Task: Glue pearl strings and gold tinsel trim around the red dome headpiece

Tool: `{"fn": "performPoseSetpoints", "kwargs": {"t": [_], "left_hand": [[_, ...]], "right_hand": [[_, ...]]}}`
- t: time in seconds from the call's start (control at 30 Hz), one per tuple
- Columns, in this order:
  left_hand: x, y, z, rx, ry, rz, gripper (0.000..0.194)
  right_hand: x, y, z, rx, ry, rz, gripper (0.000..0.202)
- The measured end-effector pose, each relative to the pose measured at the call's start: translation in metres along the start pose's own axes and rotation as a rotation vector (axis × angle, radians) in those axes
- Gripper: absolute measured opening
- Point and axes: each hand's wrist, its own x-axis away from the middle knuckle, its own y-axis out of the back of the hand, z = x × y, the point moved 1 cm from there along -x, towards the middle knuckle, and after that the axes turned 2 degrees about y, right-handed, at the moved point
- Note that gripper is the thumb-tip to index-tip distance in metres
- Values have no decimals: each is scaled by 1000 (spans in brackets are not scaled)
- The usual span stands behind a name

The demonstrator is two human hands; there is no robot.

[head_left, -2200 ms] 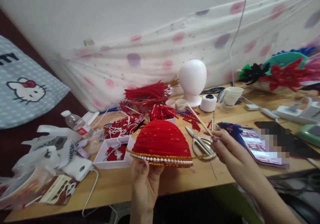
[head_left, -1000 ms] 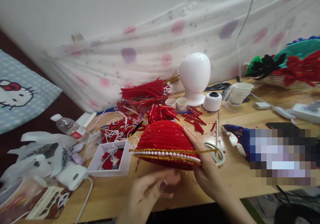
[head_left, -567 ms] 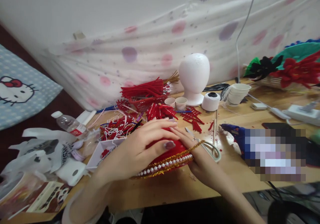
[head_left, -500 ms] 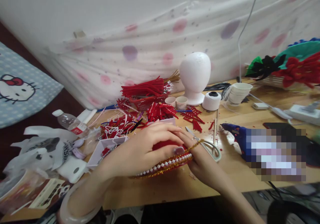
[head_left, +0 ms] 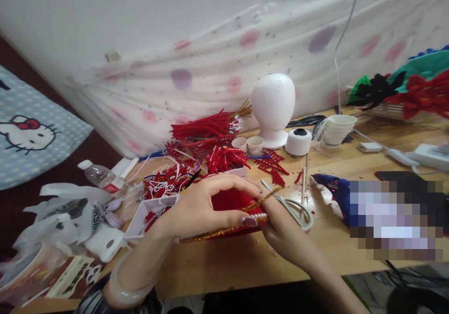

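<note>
Both my hands meet over a red fabric piece (head_left: pixel 228 201), edged with gold tinsel cord and white pearl beads. My left hand (head_left: pixel 203 206) arches across it, its thumb pressed on the trim near the right end and its fingers at the far side. On the right, my right hand (head_left: pixel 278 220) grips that end; most of its fingers are hidden behind the left hand and the piece. A loose length of gold cord (head_left: pixel 261 199) sticks up across the right hand. Scissors with pale green handles (head_left: pixel 297 213) lie just beyond it.
A blue glue gun (head_left: pixel 331 188) lies right, beside a blurred-out patch. Behind stand a white foam head (head_left: pixel 272 103), thread spool (head_left: pixel 298 142) and paper cups (head_left: pixel 255 144). Red stems (head_left: pixel 201 124), a white box (head_left: pixel 135 227), a bottle (head_left: pixel 101 176) and plastic bags (head_left: pixel 52 220) crowd the left.
My left thumb has moved slightly along the trim and its fingers arch higher. Fewer pearls show and the gold cord's loose end stands up more. The view has shifted slightly.
</note>
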Motion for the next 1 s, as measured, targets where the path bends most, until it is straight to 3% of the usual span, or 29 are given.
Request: {"fn": "performPoseSetpoints", "kwargs": {"t": [0.1,0.43,0.67,0.87,1.0], "left_hand": [[-5,-3,-4,-141,20,40,15],[-10,1,-9,-85,144,59,8],[-7,6,-4,-32,117,92,8],[-2,6,0,-69,103,65,7],[2,7,1,-74,45,45,1]], "right_hand": [[1,0,-1,2,-11,2,86],[2,1,3,-44,-18,-9,82],[12,1,-8,5,21,-37,80],[7,0,0,8,3,-23,80],[44,14,-6,110,-100,-54,79]]}}
